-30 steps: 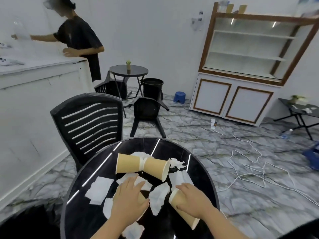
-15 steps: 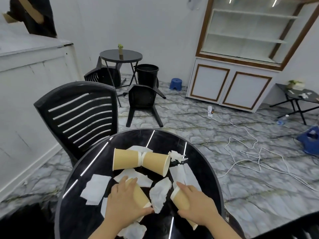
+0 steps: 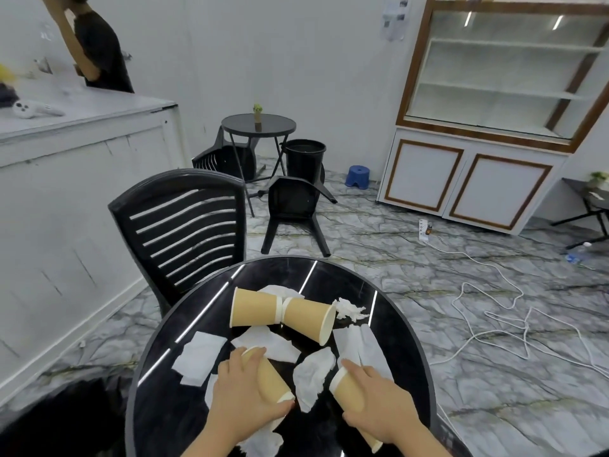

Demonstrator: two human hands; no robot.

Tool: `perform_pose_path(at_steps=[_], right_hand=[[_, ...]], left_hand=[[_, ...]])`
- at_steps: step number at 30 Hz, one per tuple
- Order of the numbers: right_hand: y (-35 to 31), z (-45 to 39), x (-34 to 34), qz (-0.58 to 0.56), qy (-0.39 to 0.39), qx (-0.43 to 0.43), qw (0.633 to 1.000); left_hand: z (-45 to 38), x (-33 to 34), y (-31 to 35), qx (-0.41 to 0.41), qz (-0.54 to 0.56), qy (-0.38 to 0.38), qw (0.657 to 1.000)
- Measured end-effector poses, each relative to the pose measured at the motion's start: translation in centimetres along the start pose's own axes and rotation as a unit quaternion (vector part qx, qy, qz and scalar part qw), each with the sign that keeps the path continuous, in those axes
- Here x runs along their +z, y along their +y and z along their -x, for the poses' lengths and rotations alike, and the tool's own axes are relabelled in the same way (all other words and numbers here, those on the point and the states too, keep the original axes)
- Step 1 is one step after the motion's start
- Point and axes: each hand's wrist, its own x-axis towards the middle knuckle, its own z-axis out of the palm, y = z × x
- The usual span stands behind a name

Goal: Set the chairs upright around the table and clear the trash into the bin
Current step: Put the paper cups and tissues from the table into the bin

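Now, fingers: the left hand [image 3: 245, 395] was curled over one lying paper cup [image 3: 272, 380]; the right hand [image 3: 375, 402] was wrapped round another cup [image 3: 346, 392].
Left-held cup: on its side on the round black table [image 3: 158, 384], long axis running from upper left to lower right, white-rimmed end toward the lower right.
Right-held cup: also lying, long axis from upper left to lower right, far end hidden under the palm.
Cups, counted: four, two held near the table's front and two loose ones [image 3: 255, 306] [image 3: 308, 319] farther back, lying end to end across the table and touching.
Tissues: several white crumpled pieces [image 3: 313, 374] scattered among the cups; exact count unclear.
Chairs: three, one slatted chair [image 3: 184, 225] upright just beside the table, one tipped chair [image 3: 293, 209] on the floor beyond, one overturned chair [image 3: 224, 158] under the far small table [image 3: 258, 125].
Bin: one black bucket [image 3: 304, 156], well apart, beside the small table.
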Motion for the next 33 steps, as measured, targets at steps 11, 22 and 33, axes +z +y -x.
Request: perform_pose_path(at_steps=[11, 22, 33], right_hand=[[-5.2, 1.0, -1.6, -0.109, 0.011, -0.101, 0.989], [-20.6, 1.0, 3.2, -0.084, -0.075, -0.276, 0.955], [-37.6, -0.5, 11.9, -0.058, -0.142, -0.314, 0.937]], left_hand=[[6.6, -3.5, -1.2, -0.070, 0.099, 0.134, 0.984], [16.2, -8.8, -10.0, -0.192, 0.129, 0.276, 0.933], [19.9, -14.6, -24.8, -0.280, 0.140, 0.310, 0.898]])
